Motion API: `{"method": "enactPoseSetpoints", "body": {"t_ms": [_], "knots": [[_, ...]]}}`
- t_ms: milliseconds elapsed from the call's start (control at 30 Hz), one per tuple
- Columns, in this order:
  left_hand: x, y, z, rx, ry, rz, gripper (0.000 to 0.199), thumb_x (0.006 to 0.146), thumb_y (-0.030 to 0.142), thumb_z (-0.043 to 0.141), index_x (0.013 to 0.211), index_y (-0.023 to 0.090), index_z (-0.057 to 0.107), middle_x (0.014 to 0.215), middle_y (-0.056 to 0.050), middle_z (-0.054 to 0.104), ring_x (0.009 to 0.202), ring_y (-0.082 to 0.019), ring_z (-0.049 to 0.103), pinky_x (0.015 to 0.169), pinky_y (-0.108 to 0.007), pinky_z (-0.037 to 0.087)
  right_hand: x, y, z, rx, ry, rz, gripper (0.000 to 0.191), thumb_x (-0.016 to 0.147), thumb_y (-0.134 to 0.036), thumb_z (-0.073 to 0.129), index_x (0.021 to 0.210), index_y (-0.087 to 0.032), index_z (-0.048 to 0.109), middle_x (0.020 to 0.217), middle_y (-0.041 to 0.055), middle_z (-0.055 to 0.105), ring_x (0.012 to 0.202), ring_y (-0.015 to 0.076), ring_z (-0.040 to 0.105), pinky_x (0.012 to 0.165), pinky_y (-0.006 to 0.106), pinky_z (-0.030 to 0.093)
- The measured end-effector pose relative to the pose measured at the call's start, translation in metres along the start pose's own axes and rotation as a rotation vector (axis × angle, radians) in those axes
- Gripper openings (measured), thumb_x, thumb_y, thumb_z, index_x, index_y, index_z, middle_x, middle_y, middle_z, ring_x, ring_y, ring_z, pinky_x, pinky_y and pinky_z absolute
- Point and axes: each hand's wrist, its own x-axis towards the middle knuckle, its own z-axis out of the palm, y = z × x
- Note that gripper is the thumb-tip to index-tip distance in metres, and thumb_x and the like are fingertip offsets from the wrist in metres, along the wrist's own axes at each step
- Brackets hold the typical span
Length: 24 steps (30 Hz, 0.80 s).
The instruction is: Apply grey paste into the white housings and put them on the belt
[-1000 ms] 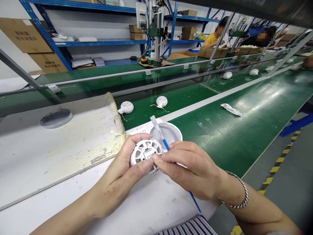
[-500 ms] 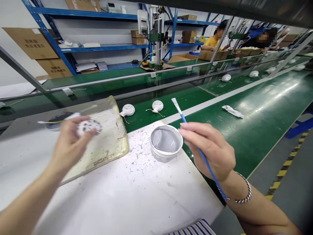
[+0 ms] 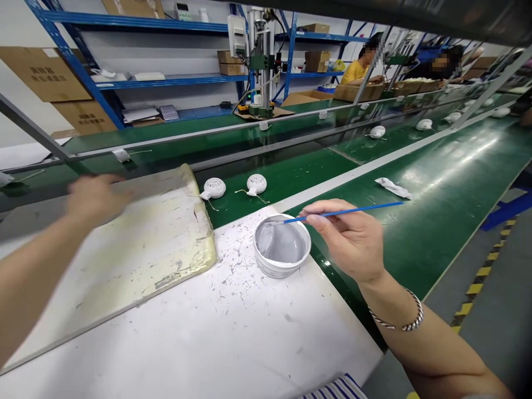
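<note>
Slender blue-handled brush (image 3: 344, 211) was pinched in the fingertips (image 3: 310, 219) of the right hand (image 3: 344, 241), its tip held inside a white tub (image 3: 279, 270) of grey paste (image 3: 279, 243) on the desk (image 3: 208, 338). Being light and thin, it was judged best gripped near the bristle end for control; the paste appeared thick and slippery. The left hand (image 3: 97, 197), blurred above a stained board (image 3: 137, 249), seemed loosely open, though its state could not be told for certain.
</note>
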Motion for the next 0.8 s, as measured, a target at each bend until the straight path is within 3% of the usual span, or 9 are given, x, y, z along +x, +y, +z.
{"method": "enactPoseSetpoints", "body": {"t_ms": [67, 167, 233, 300, 400, 533, 600, 667, 800], "knots": [[0.019, 0.048, 0.026, 0.008, -0.101, 0.011, 0.073, 0.085, 0.065, 0.051, 0.135, 0.012, 0.051, 0.137, -0.023, 0.051, 0.115, -0.041, 0.055, 0.086, -0.056, 0.051, -0.001, -0.001, 0.004, -0.002, -0.033, 0.01, 0.009, 0.085, -0.014, 0.069, 0.088, -0.022, 0.072, 0.087, -0.0018, 0.075, 0.079, 0.012, 0.07, 0.075, 0.024, 0.057], [0.037, 0.118, 0.063, 0.001, -0.2, 0.05, 0.065, 0.086, 0.059, 0.058, 0.135, 0.017, 0.051, 0.144, -0.016, 0.046, 0.124, -0.033, 0.051, 0.099, -0.055, 0.045, 0.0, -0.002, 0.007, -0.037, -0.076, -0.051, 0.008, 0.086, -0.012, 0.068, 0.085, -0.019, 0.071, 0.084, 0.0, 0.076, 0.077, 0.012, 0.071, 0.071, 0.023, 0.057], [0.042, 0.148, 0.081, -0.02, -0.227, 0.029, 0.058, 0.087, 0.05, 0.062, 0.133, 0.017, 0.053, 0.145, -0.015, 0.045, 0.128, -0.033, 0.047, 0.104, -0.057, 0.04, 0.0, -0.002, 0.008, -0.064, -0.103, -0.079, 0.007, 0.086, -0.013, 0.067, 0.085, -0.019, 0.071, 0.083, 0.0004, 0.076, 0.074, 0.0122, 0.071, 0.069, 0.022, 0.057], [0.044, 0.159, 0.092, -0.072, -0.237, 0.006, 0.052, 0.085, 0.042, 0.066, 0.129, 0.016, 0.056, 0.146, -0.015, 0.044, 0.132, -0.035, 0.043, 0.106, -0.06, 0.036, 0.0, -0.001, 0.008, -0.073, -0.133, -0.094, 0.007, 0.087, -0.013, 0.066, 0.085, -0.019, 0.07, 0.082, 0.0003, 0.075, 0.073, 0.0123, 0.071, 0.069, 0.022, 0.057], [0.041, 0.153, 0.094, -0.234, -0.242, 0.008, 0.049, 0.077, 0.032, 0.075, 0.119, 0.013, 0.061, 0.142, -0.017, 0.047, 0.135, -0.04, 0.038, 0.109, -0.065, 0.028, -0.001, -0.001, 0.008, -0.05, -0.169, -0.119, 0.007, 0.088, -0.014, 0.065, 0.086, -0.019, 0.07, 0.083, 0.0006, 0.075, 0.075, 0.0127, 0.072, 0.07, 0.023, 0.059], [0.024, 0.132, 0.07, -0.628, -0.209, 0.025, 0.065, 0.062, 0.027, 0.083, 0.119, 0.012, 0.054, 0.14, -0.019, 0.047, 0.134, -0.046, 0.036, 0.11, -0.065, 0.027, -0.002, -0.003, 0.008, -0.01, -0.194, -0.103, 0.008, 0.088, -0.014, 0.064, 0.084, -0.018, 0.069, 0.084, 0.0014, 0.075, 0.075, 0.0124, 0.072, 0.071, 0.023, 0.059], [0.01, 0.12, 0.052, -0.891, -0.219, 0.017, 0.065, 0.068, 0.03, 0.08, 0.122, 0.015, 0.047, 0.139, -0.014, 0.048, 0.129, -0.037, 0.046, 0.105, -0.055, 0.041, -0.002, -0.004, 0.008, 0.011, -0.205, -0.046, 0.008, 0.088, -0.015, 0.064, 0.082, -0.019, 0.069, 0.083, 0.0009, 0.075, 0.074, 0.0121, 0.071, 0.069, 0.023, 0.058], [-0.006, 0.108, 0.035, -1.166, -0.255, -0.007, 0.051, 0.078, 0.031, 0.07, 0.119, 0.016, 0.043, 0.135, -0.009, 0.051, 0.119, -0.025, 0.055, 0.097, -0.041, 0.052, -0.001, -0.004, 0.008, 0.077, -0.211, 0.059, 0.006, 0.088, -0.018, 0.065, 0.084, -0.019, 0.068, 0.082, 0.0003, 0.074, 0.073, 0.0122, 0.071, 0.067, 0.023, 0.058], [-0.039, 0.081, 0.015, -1.597, -0.269, -0.099, 0.027, 0.091, 0.031, 0.056, 0.11, 0.017, 0.043, 0.132, -0.008, 0.054, 0.117, -0.017, 0.058, 0.092, -0.03, 0.058, 0.002, 0.004, 0.009, 0.335, -0.197, 0.334, 0.006, 0.086, -0.023, 0.068, 0.085, -0.018, 0.065, 0.079, 0.0001, 0.071, 0.07, 0.0121, 0.072, 0.065, 0.023, 0.059]]}}
